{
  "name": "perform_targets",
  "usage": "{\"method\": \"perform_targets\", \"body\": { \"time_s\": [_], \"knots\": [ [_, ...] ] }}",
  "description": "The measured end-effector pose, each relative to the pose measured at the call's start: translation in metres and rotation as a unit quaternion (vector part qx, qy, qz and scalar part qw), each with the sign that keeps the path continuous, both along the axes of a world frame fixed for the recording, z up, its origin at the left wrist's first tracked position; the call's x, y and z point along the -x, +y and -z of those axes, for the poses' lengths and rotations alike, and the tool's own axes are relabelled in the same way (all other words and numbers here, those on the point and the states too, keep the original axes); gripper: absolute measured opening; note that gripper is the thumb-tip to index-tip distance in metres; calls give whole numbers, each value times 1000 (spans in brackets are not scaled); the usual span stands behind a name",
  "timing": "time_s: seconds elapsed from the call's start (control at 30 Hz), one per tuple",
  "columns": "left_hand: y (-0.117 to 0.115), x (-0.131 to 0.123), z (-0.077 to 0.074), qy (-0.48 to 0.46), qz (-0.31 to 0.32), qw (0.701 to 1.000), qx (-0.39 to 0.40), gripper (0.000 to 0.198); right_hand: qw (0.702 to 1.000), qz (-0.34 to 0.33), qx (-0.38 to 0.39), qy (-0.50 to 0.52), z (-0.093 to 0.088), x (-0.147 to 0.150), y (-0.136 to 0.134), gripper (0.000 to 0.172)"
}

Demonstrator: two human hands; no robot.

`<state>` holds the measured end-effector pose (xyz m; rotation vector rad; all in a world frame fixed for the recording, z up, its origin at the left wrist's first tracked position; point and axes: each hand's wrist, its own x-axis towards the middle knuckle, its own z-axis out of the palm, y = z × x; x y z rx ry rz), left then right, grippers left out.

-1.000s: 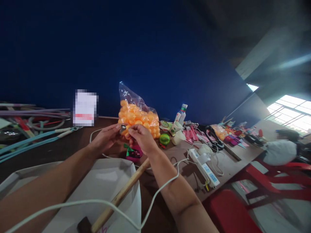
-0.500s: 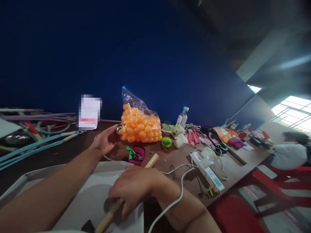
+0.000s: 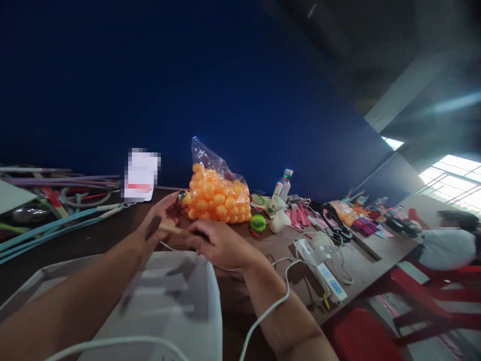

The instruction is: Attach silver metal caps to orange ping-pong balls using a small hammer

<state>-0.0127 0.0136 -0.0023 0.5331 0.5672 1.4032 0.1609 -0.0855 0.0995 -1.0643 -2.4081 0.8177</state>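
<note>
My left hand is raised over the brown table and pinches a small shiny metal piece at its fingertips. Just below and to the right of it, my right hand is closed round the wooden handle of a hammer. The hammer is lifted and smeared by motion, with its dark head in front of my left wrist. Right behind the metal piece stands a clear bag of orange balls.
A white tray lies under my arms, with a white cable hanging across my right forearm. A power strip, green disc, paper cups, bottle and pink clutter lie to the right. Blue cords lie left. Another person sits by red chairs.
My right hand left the metal piece, dropped to the hammer handle on the tray, and has now lifted the hammer up toward my left hand. My left hand kept hold of the metal piece.
</note>
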Motion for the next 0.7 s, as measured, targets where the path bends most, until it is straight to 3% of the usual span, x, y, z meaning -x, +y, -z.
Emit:
{"method": "perform_targets", "body": {
  "time_s": [0.1,0.2,0.37,0.53,0.7],
  "knots": [
    [1,0,2,8,2,1000,-9,24,989,124,5,76,9,-1,9,28],
    [1,1,2,17,4,1000,-15,21,978,185,-87,50,17,-1,16,25],
    [-1,1,0,23,-1,999,-26,18,956,219,-192,-13,23,1,18,18],
    [-3,0,-2,29,-5,999,-27,17,951,229,-193,-74,28,1,21,19],
    [-5,-1,-4,28,-7,999,-31,19,949,237,-201,-59,29,1,22,21]
  ]
}}
